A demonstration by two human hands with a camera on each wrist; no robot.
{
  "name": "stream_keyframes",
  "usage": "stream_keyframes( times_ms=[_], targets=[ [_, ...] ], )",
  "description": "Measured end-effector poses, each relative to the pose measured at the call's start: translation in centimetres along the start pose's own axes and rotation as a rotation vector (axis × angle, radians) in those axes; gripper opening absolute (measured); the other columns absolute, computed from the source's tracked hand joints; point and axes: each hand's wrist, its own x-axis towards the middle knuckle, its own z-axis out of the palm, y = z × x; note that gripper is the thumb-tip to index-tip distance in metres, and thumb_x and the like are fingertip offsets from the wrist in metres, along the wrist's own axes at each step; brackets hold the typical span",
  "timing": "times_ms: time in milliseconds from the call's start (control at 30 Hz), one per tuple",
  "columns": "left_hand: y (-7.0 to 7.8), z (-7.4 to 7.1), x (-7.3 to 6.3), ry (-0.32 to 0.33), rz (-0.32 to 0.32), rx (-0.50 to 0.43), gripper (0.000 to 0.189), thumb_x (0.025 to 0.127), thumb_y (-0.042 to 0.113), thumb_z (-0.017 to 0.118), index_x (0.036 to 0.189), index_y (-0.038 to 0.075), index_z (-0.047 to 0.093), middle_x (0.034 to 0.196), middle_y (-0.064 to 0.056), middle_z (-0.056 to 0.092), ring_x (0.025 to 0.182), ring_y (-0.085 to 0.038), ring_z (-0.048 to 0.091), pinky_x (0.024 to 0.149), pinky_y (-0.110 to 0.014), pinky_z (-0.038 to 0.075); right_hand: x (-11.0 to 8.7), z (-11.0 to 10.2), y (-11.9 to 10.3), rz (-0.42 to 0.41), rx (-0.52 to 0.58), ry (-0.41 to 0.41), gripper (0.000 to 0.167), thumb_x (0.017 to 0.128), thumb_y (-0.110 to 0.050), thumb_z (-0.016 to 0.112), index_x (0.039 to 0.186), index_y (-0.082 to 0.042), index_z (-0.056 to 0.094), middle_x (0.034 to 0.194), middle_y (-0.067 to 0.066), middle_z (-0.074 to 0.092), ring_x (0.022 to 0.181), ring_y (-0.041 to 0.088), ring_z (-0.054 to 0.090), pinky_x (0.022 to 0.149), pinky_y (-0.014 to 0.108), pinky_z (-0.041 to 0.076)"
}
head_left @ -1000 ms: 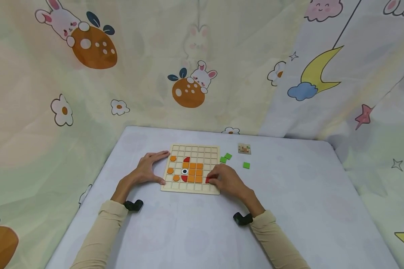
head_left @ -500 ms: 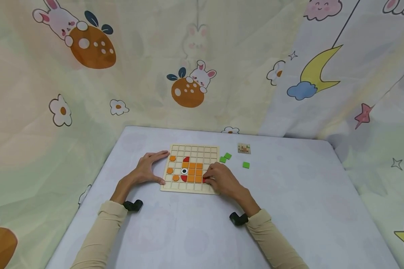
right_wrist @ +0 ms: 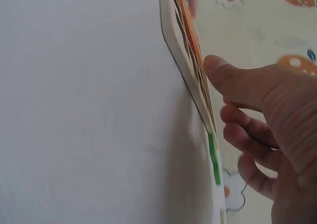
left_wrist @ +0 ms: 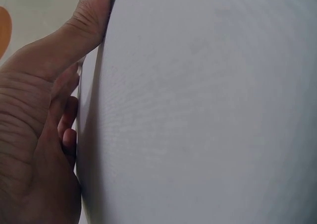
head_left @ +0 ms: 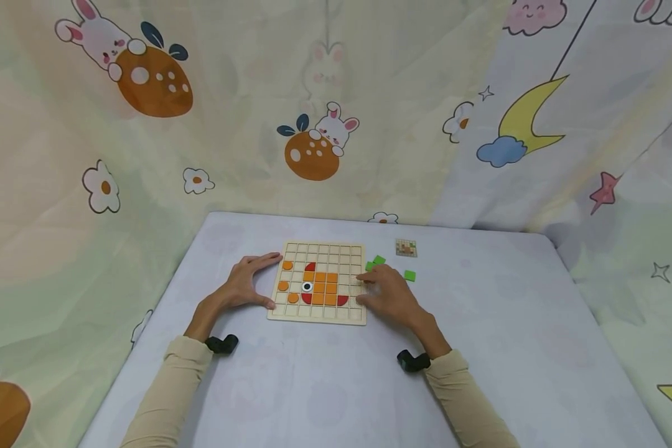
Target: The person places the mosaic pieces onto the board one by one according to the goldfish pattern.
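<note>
A wooden grid board [head_left: 319, 314] lies on the white table, bearing orange square tiles [head_left: 322, 287], orange round pieces [head_left: 282, 286], an eye piece [head_left: 307, 287] and red quarter-round tiles. One red quarter-round tile [head_left: 343, 300] sits at the lower right of the orange squares. My left hand [head_left: 239, 283] rests at the board's left edge, thumb and fingers spread along it. Over the board's right edge hovers my right hand [head_left: 391, 295], thumb and index finger apart and nothing between them. In the right wrist view the right hand's fingers [right_wrist: 247, 130] are loosely bent beside the board [right_wrist: 185, 70].
Green square tiles [head_left: 379, 259] lie right of the board, one partly behind the right hand. Another green tile [head_left: 410, 275] lies farther right. A small patterned card [head_left: 406, 247] is at the back. A printed fabric curtain [head_left: 229, 112] stands behind the table [head_left: 481, 298].
The right hand slid the red quarter-round tile left into the cell beside the orange squares, let go of it and drew back right with fingers parted. The left hand stayed put.
</note>
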Motion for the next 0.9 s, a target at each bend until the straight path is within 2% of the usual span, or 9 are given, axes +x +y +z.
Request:
stream_keyframes(
  times_ms=[67, 200, 300, 400, 633, 900],
  targets=[
    [0.0, 0.1, 0.0, -0.004, -0.001, -0.005, 0.121, 0.064, 0.05, 0.104, 0.167, 0.023, 0.047, 0.178, -0.005, 0.039, 0.153, -0.041, 0.035, 0.122, -0.07, 0.025, -0.3, -0.6, 1.3, 0.05, -0.017, 0.055, 0.057, 0.081, -0.029, 0.099, 0.131, -0.011, 0.079, 0.122, 0.006, 0.076, 0.123, 0.029, 0.064, 0.107, 0.051, 0.047],
    [0.0, 0.3, 0.0, -0.007, 0.002, 0.007, 0.121, 0.065, 0.051, 0.104, 0.168, 0.023, 0.046, 0.178, -0.006, 0.039, 0.153, -0.04, 0.035, 0.122, -0.069, 0.026, -0.8, -2.4, 3.9, 0.147, -0.063, 0.137, 0.071, 0.076, -0.033, 0.102, 0.137, -0.008, 0.075, 0.137, 0.015, 0.071, 0.135, 0.039, 0.058, 0.107, 0.057, 0.041],
    [0.0, 0.2, -0.1, -0.009, -0.001, 0.004, 0.121, 0.064, 0.049, 0.104, 0.168, 0.023, 0.046, 0.178, -0.006, 0.039, 0.153, -0.04, 0.036, 0.122, -0.069, 0.026, -1.6, -3.6, 5.6, 0.223, -0.078, 0.122, 0.071, 0.081, -0.032, 0.099, 0.141, -0.005, 0.072, 0.141, 0.019, 0.069, 0.133, 0.041, 0.057, 0.104, 0.058, 0.041],
    [0.1, 0.1, -0.1, -0.015, -0.003, -0.001, 0.122, 0.064, 0.048, 0.105, 0.167, 0.023, 0.047, 0.178, -0.006, 0.039, 0.152, -0.04, 0.036, 0.122, -0.07, 0.026, -2.4, -4.5, 6.8, 0.279, -0.072, 0.079, 0.063, 0.088, -0.027, 0.093, 0.14, -0.001, 0.071, 0.138, 0.022, 0.07, 0.13, 0.042, 0.058, 0.106, 0.059, 0.044],
    [-0.2, 0.1, 0.0, -0.005, 0.009, 0.025, 0.121, 0.065, 0.051, 0.103, 0.168, 0.023, 0.046, 0.178, -0.007, 0.039, 0.152, -0.041, 0.036, 0.121, -0.069, 0.027, -3.3, -5.5, 7.9, 0.232, 0.015, 0.08, 0.033, 0.095, -0.009, 0.081, 0.126, 0.003, 0.077, 0.124, 0.024, 0.074, 0.121, 0.044, 0.064, 0.105, 0.063, 0.049],
    [-0.1, -0.1, 0.0, -0.013, 0.011, 0.006, 0.121, 0.064, 0.049, 0.104, 0.168, 0.023, 0.046, 0.178, -0.006, 0.039, 0.152, -0.04, 0.035, 0.122, -0.068, 0.025, -2.9, -4.9, 7.2, 0.227, 0.018, 0.083, 0.028, 0.093, -0.012, 0.086, 0.117, 0.0, 0.08, 0.115, 0.018, 0.077, 0.112, 0.037, 0.066, 0.101, 0.058, 0.051]
  ],
)
